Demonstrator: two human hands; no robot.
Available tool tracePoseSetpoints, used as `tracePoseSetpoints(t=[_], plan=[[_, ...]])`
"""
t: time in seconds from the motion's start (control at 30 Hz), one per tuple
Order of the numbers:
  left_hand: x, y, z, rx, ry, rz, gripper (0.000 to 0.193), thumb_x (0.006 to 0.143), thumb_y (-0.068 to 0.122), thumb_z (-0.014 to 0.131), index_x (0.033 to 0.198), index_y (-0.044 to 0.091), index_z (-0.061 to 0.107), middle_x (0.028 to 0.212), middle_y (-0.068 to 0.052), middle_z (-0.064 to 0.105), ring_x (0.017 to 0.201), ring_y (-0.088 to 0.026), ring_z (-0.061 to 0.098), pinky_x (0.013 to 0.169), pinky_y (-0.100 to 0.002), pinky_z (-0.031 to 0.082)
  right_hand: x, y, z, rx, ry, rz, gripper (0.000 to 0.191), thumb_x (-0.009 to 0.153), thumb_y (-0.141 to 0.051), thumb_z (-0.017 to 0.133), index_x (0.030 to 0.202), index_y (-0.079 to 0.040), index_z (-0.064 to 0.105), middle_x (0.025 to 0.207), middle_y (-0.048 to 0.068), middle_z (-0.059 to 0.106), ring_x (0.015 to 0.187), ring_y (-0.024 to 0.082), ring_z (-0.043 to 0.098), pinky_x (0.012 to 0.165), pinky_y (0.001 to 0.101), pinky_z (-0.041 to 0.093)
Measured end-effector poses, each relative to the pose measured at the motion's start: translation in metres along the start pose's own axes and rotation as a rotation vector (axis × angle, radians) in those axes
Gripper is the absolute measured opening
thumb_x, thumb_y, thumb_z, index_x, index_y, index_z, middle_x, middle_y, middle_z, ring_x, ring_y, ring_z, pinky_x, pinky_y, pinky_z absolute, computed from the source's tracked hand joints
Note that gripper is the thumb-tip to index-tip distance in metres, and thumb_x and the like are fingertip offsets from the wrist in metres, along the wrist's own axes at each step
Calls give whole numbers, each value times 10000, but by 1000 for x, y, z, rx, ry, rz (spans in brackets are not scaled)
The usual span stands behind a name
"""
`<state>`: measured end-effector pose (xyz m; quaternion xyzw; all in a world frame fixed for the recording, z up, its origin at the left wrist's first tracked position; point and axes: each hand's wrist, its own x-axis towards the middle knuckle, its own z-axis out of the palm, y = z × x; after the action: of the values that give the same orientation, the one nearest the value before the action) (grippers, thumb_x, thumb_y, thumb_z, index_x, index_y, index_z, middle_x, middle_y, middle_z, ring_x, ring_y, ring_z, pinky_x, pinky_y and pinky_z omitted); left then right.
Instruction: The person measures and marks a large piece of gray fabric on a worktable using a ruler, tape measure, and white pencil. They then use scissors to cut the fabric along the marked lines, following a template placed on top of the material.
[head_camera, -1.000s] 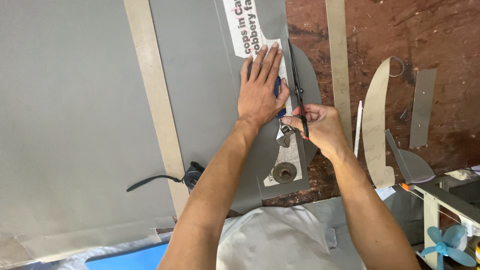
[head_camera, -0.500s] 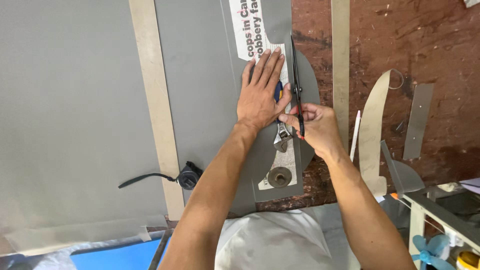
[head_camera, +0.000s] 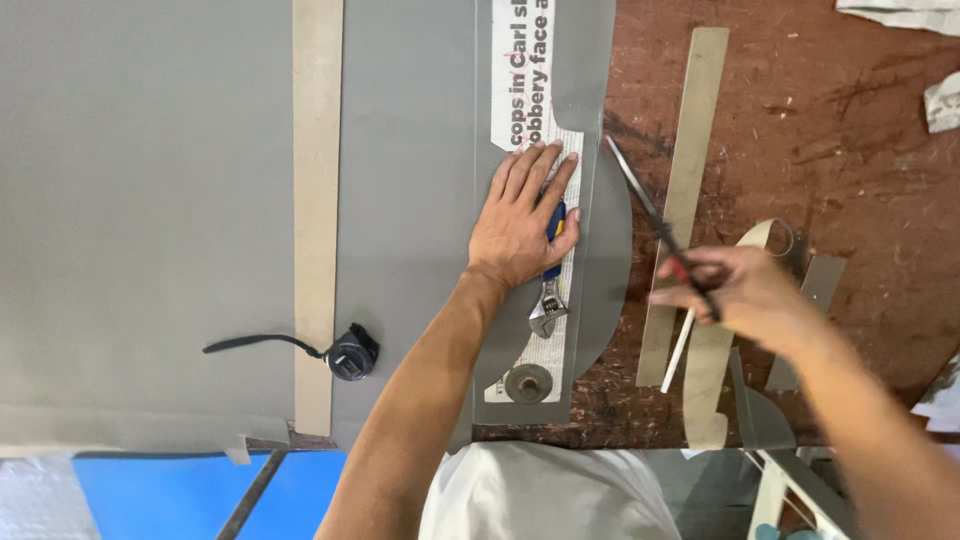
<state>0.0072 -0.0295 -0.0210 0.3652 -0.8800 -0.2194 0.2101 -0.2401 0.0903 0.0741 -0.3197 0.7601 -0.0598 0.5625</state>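
Observation:
My left hand (head_camera: 520, 215) lies flat, fingers spread, on a strip of newspaper (head_camera: 530, 110) laid over a grey sheet (head_camera: 400, 150). It also presses on a blue-handled adjustable wrench (head_camera: 548, 290) resting on the paper. My right hand (head_camera: 745, 295) is blurred, off to the right over the brown table (head_camera: 850, 140). It grips a pair of scissors (head_camera: 650, 215) with the blades pointing up and left, clear of the sheet's curved edge (head_camera: 615, 240).
A round metal disc (head_camera: 528, 382) weighs down the paper's near end. Grey offcut strips (head_camera: 690, 190) and a white pencil-like stick (head_camera: 678, 350) lie on the table at right. A black plug with a cord (head_camera: 350, 355) sits by a tan strip (head_camera: 315, 200).
My right hand has pulled the scissors away from the sheet's edge to the right. The left hand stays pressed on the paper and wrench.

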Motion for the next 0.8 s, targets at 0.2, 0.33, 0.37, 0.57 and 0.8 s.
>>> tracePoseSetpoints(t=[0.2,0.33,0.37,0.57,0.8], plan=[[5,-1,-6,19,-55,-11,610,951,304,600,1496,48,503,1535,-168,466,1459,-333,402,1262,-491,287,70,-19,-107,-587,-157,159,577,653,-456,961,1150,-213,795,766,41,709,682,176,580,633,349,457],[7,-2,-7,21,-54,-29,589,971,299,575,1501,52,508,1545,-166,466,1468,-323,410,1275,-486,292,115,-42,-134,-747,-287,120,609,628,-471,973,1158,-213,816,771,21,576,704,189,476,629,375,399],[8,-2,-6,16,-46,-35,581,974,300,570,1500,60,511,1549,-159,468,1472,-318,412,1277,-486,292,125,-47,-139,-763,-304,133,612,618,-466,975,1154,-220,813,755,11,645,693,189,516,633,369,403],[6,-6,2,12,-69,-59,563,981,299,553,1496,72,527,1551,-144,469,1470,-297,418,1278,-484,291,161,-59,-149,-843,-399,163,604,634,-438,978,1172,-251,774,684,27,586,679,202,444,642,389,323],[5,-7,4,-8,-35,-58,547,994,285,551,1500,80,530,1568,-123,466,1476,-271,417,1293,-481,291,173,-57,-142,-863,-437,105,600,605,-440,999,1123,-244,767,624,-30,495,643,171,445,612,377,354]])
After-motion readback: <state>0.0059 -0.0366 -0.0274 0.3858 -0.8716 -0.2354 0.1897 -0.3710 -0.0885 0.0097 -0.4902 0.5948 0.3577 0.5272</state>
